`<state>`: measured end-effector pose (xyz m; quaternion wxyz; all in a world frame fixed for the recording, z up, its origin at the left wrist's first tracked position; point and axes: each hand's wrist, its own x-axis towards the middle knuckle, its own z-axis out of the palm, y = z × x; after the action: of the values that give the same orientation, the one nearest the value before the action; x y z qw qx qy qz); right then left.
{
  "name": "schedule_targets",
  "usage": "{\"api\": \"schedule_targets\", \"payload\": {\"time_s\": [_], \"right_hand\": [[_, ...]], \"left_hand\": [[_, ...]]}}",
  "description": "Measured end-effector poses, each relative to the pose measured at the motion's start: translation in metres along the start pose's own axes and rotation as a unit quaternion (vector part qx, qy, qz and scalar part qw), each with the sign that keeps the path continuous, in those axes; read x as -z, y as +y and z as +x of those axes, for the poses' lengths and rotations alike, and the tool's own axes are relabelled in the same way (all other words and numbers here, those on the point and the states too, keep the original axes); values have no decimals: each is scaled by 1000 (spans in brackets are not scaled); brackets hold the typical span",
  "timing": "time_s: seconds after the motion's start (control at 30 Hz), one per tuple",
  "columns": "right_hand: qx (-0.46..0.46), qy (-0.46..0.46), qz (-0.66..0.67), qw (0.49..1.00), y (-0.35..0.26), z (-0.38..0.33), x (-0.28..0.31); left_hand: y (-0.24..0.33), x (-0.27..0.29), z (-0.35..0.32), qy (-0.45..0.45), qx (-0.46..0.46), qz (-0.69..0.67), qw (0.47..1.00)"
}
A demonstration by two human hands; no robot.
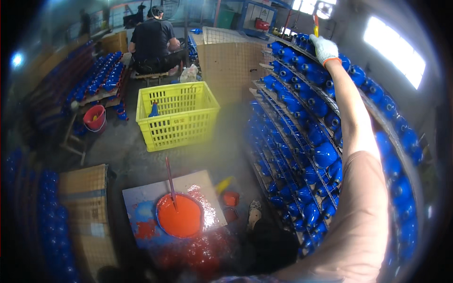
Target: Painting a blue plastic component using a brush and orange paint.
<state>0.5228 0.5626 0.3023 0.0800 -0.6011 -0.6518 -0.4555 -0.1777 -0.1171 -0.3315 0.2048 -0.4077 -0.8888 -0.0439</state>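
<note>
My right hand point(325, 49), in a white glove with an orange cuff, reaches up to the top of the rack on the right. Its fingers are closed round a slim yellow stick with a reddish upper end point(316, 24), perhaps a brush; its exact kind is too small to tell. Right beside the glove, glossy blue bottle-shaped parts point(304, 40) with round necks line the top shelf. More blue parts point(324, 154) fill the tiers below, partly covered by my arm. My left hand is out of view.
A round tub of orange-red paint point(181, 214) with a stick point(170, 181) stands on a paint-splashed board point(130, 200). Beyond are a yellow crate point(179, 115), a red bucket point(95, 118) and a seated person point(153, 40). Cardboard point(231, 66) leans behind; blue parts point(52, 217) line the left.
</note>
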Motion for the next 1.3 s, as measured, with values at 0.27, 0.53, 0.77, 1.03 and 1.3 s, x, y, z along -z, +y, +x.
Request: {"api": "schedule_targets", "payload": {"time_s": [0.27,0.53,0.77,1.03,1.3], "right_hand": [[106,142,86,980,-17,-40,67],[166,149,579,784,-105,-199,243],[115,-179,899,383,-246,-337,322],[-143,-273,921,240,-323,-448,285],[-357,-275,873,184,-311,-526,226]], "left_hand": [[-97,-5,68,-22,-45,-70,996],[54,289,181,21,22,-492,870],[212,377,214,-279,-429,-635,578],[190,334,86,-537,10,-802,261],[167,327,94,-482,-150,-622,599]]}}
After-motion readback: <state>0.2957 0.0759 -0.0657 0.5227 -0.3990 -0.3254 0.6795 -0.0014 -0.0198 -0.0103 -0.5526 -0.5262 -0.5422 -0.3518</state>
